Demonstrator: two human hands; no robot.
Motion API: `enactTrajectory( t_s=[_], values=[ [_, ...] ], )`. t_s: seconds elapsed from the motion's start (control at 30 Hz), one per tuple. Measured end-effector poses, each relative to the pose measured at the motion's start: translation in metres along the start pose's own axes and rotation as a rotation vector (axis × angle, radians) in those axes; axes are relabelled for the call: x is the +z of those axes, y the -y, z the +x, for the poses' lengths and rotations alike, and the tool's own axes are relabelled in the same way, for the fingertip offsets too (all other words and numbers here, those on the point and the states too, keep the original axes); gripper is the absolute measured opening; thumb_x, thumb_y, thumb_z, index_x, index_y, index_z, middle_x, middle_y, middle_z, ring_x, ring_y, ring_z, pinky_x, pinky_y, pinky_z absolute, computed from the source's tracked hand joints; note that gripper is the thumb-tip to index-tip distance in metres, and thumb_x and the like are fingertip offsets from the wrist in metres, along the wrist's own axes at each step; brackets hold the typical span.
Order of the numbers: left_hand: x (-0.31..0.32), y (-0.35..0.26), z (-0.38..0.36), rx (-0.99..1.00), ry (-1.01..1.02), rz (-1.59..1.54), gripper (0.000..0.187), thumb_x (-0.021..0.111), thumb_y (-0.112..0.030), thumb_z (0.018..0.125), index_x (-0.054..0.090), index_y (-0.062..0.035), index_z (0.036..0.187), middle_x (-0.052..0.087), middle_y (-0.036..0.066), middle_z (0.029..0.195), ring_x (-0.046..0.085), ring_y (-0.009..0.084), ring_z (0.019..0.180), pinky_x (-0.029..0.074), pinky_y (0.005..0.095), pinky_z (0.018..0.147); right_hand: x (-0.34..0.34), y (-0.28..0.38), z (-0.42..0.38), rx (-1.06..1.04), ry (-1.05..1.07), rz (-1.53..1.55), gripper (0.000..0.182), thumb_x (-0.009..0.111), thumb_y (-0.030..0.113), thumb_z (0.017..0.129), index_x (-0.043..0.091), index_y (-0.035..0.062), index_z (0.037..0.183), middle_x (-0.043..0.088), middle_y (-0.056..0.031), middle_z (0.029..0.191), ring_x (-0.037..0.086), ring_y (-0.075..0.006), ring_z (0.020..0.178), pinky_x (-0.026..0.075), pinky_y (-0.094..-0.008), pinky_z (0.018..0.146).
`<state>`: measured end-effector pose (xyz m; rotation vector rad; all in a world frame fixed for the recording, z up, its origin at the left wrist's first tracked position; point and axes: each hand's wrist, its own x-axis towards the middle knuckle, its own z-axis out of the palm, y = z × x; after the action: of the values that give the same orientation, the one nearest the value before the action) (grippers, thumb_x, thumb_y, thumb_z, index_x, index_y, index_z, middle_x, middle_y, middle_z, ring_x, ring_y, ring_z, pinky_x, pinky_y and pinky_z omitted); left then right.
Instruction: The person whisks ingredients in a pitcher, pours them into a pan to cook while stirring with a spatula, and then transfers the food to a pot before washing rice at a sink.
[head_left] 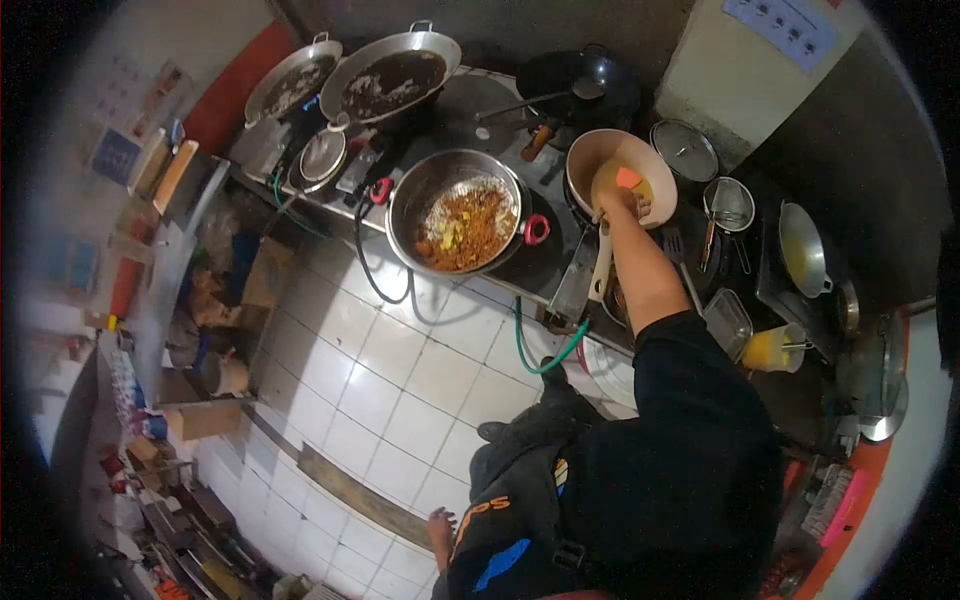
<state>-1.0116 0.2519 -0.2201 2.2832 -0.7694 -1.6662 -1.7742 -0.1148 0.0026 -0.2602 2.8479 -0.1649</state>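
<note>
My right hand (622,204) reaches into a deep, cream-coloured pan (577,165) with a long pale handle (601,265). Its fingers look closed on a flat orange-red piece (628,177), whose kind I cannot make out. Some yellowish liquid or residue shows in the bottom of the pan. Low at my side hangs my left hand (441,527), fingers slightly apart and holding nothing. To the left of the pan stands a wide steel pot (400,215) with red-trimmed handles. Crumbly orange-brown food (470,235) with a yellow patch lies inside it.
Two large woks (450,50) with dark oil sit at the back left. Behind the cream pan is a black wok (560,75) with a ladle. Strainers (731,203), a yellow-filled jug (775,348) and another wok (803,250) are on the right. A green hose (520,345) hangs below the counter.
</note>
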Motion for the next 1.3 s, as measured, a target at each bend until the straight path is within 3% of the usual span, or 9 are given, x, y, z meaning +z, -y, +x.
enactTrajectory(
  t_s=[0.13, 0.23, 0.3, 0.37, 0.43, 0.6, 0.9, 1.03, 1.3],
  values=[
    [0.011, -0.003, -0.003, 0.051, 0.024, 0.031, 0.035, 0.049, -0.009, 0.078, 0.053, 0.0016, 0.111, 0.063, 0.017, 0.091, 0.063, 0.0247, 0.072, 0.051, 0.0313, 0.059, -0.003, -0.005, 0.046, -0.011, 0.259, -0.016, 0.054, 0.069, 0.030, 0.065, 0.057, 0.0042, 0.110, 0.049, -0.0183, 0.122, 0.039, -0.0307, 0.117, 0.022, -0.0443, 0.093],
    [0.012, 0.010, 0.021, 0.380, 0.091, 0.444, 0.033, 0.051, -0.011, 0.078, 0.055, 0.0019, 0.108, 0.063, 0.015, 0.089, 0.062, 0.0221, 0.073, 0.050, 0.0288, 0.060, -0.034, -0.030, 0.051, -0.102, 0.304, 0.199, 0.041, 0.065, 0.032, 0.072, 0.061, 0.0025, 0.100, 0.063, -0.0159, 0.093, 0.060, -0.0196, 0.088, 0.037, -0.0394, 0.081],
    [0.021, -0.005, 0.030, 0.641, 0.092, 0.653, 0.033, 0.052, -0.012, 0.077, 0.057, 0.0022, 0.106, 0.063, 0.014, 0.088, 0.062, 0.0204, 0.074, 0.050, 0.0271, 0.061, -0.023, -0.051, 0.089, -0.032, 0.251, 0.554, 0.012, 0.060, 0.012, 0.072, 0.063, 0.0020, 0.066, 0.062, -0.0115, 0.062, 0.060, -0.0184, 0.055, 0.044, -0.0366, 0.052],
    [0.043, -0.048, 0.026, 0.323, 0.139, 0.156, 0.032, 0.053, -0.012, 0.077, 0.057, 0.0012, 0.106, 0.063, 0.012, 0.085, 0.060, 0.0180, 0.072, 0.048, 0.0261, 0.059, -0.027, -0.058, 0.094, -0.087, 0.275, 0.444, 0.035, 0.062, 0.034, 0.077, 0.061, 0.0003, 0.082, 0.063, -0.0104, 0.072, 0.059, -0.0206, 0.051, 0.041, -0.0307, 0.038],
    [0.098, -0.177, -0.033, 0.314, 0.054, 0.195, 0.032, 0.053, -0.010, 0.078, 0.055, 0.0009, 0.108, 0.062, 0.010, 0.085, 0.057, 0.0142, 0.067, 0.046, 0.0254, 0.057, -0.015, -0.061, 0.102, -0.272, 0.283, 0.440, 0.014, 0.067, 0.009, 0.067, 0.060, -0.0037, 0.066, 0.061, -0.0125, 0.060, 0.055, -0.0187, 0.042, 0.042, -0.0349, 0.038],
    [0.242, -0.341, -0.038, 0.635, 0.557, 0.237, 0.036, 0.055, -0.014, 0.083, 0.052, -0.0010, 0.117, 0.060, 0.010, 0.097, 0.058, 0.0162, 0.085, 0.047, 0.0268, 0.071, -0.030, -0.080, 0.099, -0.770, 0.319, -0.044, 0.029, 0.077, 0.017, 0.056, 0.064, -0.0040, 0.071, 0.062, -0.0119, 0.060, 0.057, -0.0194, 0.048, 0.047, -0.0355, 0.044],
    [0.435, -0.478, -0.119, 0.449, 1.021, 0.039, 0.035, 0.047, -0.029, 0.092, 0.047, -0.0009, 0.112, 0.060, 0.009, 0.090, 0.058, 0.0172, 0.073, 0.048, 0.0307, 0.066, -0.112, -0.104, 0.126, -0.386, 0.304, -0.621, 0.019, 0.077, 0.013, 0.058, 0.069, 0.0042, 0.073, 0.066, -0.0104, 0.070, 0.063, -0.0250, 0.061, 0.051, -0.0386, 0.057],
    [0.453, -0.462, -0.096, 0.438, 0.960, 0.041, 0.024, 0.050, -0.026, 0.090, 0.049, -0.0052, 0.102, 0.059, 0.007, 0.085, 0.053, 0.0135, 0.064, 0.046, 0.0292, 0.060, -0.093, -0.111, 0.105, -0.648, 0.319, -0.442, 0.019, 0.072, 0.019, 0.064, 0.069, 0.0036, 0.075, 0.067, -0.0137, 0.080, 0.065, -0.0268, 0.074, 0.051, -0.0390, 0.064],
    [0.460, -0.466, -0.088, 0.356, 0.928, 0.210, 0.027, 0.047, -0.031, 0.092, 0.050, -0.0052, 0.101, 0.059, 0.008, 0.093, 0.057, 0.0171, 0.077, 0.048, 0.0305, 0.066, -0.055, -0.133, 0.032, -0.255, 0.108, 0.319, 0.026, 0.058, 0.009, 0.075, 0.060, -0.0020, 0.099, 0.060, -0.0194, 0.103, 0.061, -0.0327, 0.093, 0.051, -0.0388, 0.073]
  ],
)
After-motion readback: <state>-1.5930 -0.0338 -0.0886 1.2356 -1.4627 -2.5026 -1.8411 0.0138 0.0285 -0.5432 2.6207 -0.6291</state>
